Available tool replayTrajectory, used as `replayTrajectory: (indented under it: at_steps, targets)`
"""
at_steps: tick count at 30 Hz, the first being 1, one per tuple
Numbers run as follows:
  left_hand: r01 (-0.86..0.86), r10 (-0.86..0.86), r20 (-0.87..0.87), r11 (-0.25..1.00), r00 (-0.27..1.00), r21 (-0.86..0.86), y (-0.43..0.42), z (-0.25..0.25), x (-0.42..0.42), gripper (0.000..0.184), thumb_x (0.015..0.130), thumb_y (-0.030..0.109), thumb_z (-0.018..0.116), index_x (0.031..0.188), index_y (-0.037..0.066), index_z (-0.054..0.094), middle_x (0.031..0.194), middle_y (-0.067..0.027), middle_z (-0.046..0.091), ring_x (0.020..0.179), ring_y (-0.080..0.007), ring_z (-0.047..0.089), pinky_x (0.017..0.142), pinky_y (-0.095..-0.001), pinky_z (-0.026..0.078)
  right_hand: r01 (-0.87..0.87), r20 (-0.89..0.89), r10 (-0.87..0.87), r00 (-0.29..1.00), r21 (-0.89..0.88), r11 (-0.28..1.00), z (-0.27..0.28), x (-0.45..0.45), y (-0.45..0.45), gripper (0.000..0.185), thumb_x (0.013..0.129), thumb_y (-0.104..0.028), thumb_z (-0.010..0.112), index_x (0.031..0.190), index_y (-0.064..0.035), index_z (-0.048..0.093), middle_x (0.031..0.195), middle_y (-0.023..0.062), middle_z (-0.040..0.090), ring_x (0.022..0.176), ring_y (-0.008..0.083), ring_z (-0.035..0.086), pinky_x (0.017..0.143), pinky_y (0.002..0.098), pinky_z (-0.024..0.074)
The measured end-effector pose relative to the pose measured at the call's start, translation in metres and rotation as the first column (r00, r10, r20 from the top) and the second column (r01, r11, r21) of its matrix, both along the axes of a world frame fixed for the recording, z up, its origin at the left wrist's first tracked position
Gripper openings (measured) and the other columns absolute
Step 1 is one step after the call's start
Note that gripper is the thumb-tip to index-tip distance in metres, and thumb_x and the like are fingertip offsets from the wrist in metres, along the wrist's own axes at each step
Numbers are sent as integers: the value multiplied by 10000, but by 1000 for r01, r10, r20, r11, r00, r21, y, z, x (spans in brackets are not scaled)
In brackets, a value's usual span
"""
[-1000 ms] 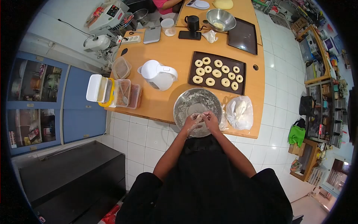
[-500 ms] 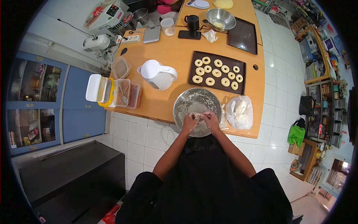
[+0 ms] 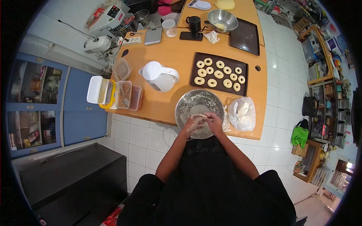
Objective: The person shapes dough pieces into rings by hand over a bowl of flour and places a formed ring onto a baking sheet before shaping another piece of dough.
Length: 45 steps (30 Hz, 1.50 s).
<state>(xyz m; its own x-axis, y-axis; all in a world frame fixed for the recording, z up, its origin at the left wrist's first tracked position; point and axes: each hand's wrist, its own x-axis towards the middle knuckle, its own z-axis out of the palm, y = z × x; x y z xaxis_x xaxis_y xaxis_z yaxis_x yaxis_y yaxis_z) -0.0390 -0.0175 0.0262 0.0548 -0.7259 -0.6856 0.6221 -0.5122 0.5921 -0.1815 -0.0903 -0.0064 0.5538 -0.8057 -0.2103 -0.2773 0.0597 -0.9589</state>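
Both hands are over a large steel mixing bowl point(image 3: 181, 109) whose inner wall is smeared with floury dough scraps. My left hand point(image 3: 193, 124) is coated with pale dough residue, its fingers stretched toward the right. Against its fingertips, my right hand point(image 3: 213, 123) has its fingers pressed together; whatever lies between them is too small to make out. Right of the bowl is a clear plastic bag point(image 3: 242, 115) with pale dough inside. Beyond the bowl, a dark baking tray point(image 3: 222, 87) carries several ring-shaped pieces of dough point(image 3: 218, 74).
A white electric kettle point(image 3: 160, 77) stands left of the tray. Plastic food containers point(image 3: 124, 92) crowd the table's left end. Farther back are a digital scale point(image 3: 153, 35), a black gooseneck kettle point(image 3: 194, 23), another steel bowl point(image 3: 223, 20) and a second dark tray point(image 3: 245, 37). Part of another person point(image 3: 169, 8) shows behind.
My left hand has turned and opened out, showing more of its doughy surface. The right hand stays at its fingertips. A dough scrap seen between the hands earlier is now hard to see.
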Motion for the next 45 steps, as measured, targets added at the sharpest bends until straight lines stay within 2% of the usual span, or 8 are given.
replayTrajectory:
  at_steps: [4, 10, 13, 16, 21, 27, 36, 45]
  targets:
    - [-168, 167, -169, 986, 971, 9, 5, -23, 0, 287, 931, 250, 524, 1131, 44, 523, 1073, -97, 583, 957, -204, 594, 765, -331, 511, -250, -209, 163, 964, -508, 825, 23, 0, 4, 253, 747, -43, 690, 994, -36, 637, 992, 77, 648, 899, 183, 618, 797, 297, 479]
    - [-223, 219, -42, 966, 975, -132, 9, -32, 4, 327, 938, 176, 501, 1210, -5, 490, 1126, -120, 562, 974, -215, 602, 815, -334, 539, 5, 99, 29, 995, -329, 944, 37, 4, 1, 259, 791, -88, 671, 1035, -16, 623, 982, 116, 637, 942, 222, 605, 811, 317, 485]
    - [-208, 199, -74, 965, 977, -161, 9, -26, 5, 320, 919, 134, 522, 1199, -20, 500, 1132, -133, 559, 966, -220, 605, 826, -329, 536, 192, 31, -195, 980, 77, 978, -6, 8, 7, 265, 854, -171, 634, 1055, -2, 598, 958, 115, 639, 947, 225, 613, 808, 334, 483]
    - [-102, 127, 124, 976, 984, -192, 10, -34, 1, 314, 878, 106, 567, 1162, -22, 531, 1095, -126, 582, 960, -225, 608, 821, -318, 522, 27, -5, -27, 1000, 401, 916, -10, 3, 6, 251, 885, -178, 605, 1067, -5, 594, 954, 85, 640, 879, 180, 620, 753, 309, 507]
    - [172, -32, 674, 975, 738, -141, 12, -43, 1, 339, 781, 81, 642, 1090, -32, 564, 994, -142, 637, 930, -236, 631, 792, -312, 501, -38, 55, 20, 998, 352, 935, -13, -2, 5, 254, 899, -172, 586, 1108, -28, 596, 939, 60, 651, 856, 125, 611, 736, 258, 493]
    - [208, -91, 884, 978, 459, -7, 10, -22, -2, 300, 747, 36, 646, 1036, -15, 586, 897, -156, 663, 842, -211, 656, 742, -309, 506, -34, 61, 8, 998, 439, 898, 1, 0, 5, 324, 892, -228, 598, 1159, -47, 572, 969, 22, 650, 861, 104, 596, 717, 252, 474]
    - [224, -76, 892, 974, 446, -29, 6, -12, -5, 343, 688, 36, 667, 1020, -1, 592, 888, -218, 645, 874, -349, 642, 733, -380, 501, -53, 15, 53, 998, 533, 845, -1, -3, 3, 368, 895, -261, 589, 1219, -92, 548, 1026, -19, 630, 879, 86, 567, 696, 237, 429]
    - [282, -84, 739, 948, 668, -146, 10, -30, 3, 376, 688, -23, 620, 1063, -35, 588, 1004, -131, 650, 927, -207, 628, 804, -306, 487, -45, 59, 11, 998, 611, 790, 0, -3, 2, 307, 912, -216, 542, 1194, -97, 560, 1025, -8, 618, 916, 111, 552, 751, 305, 435]
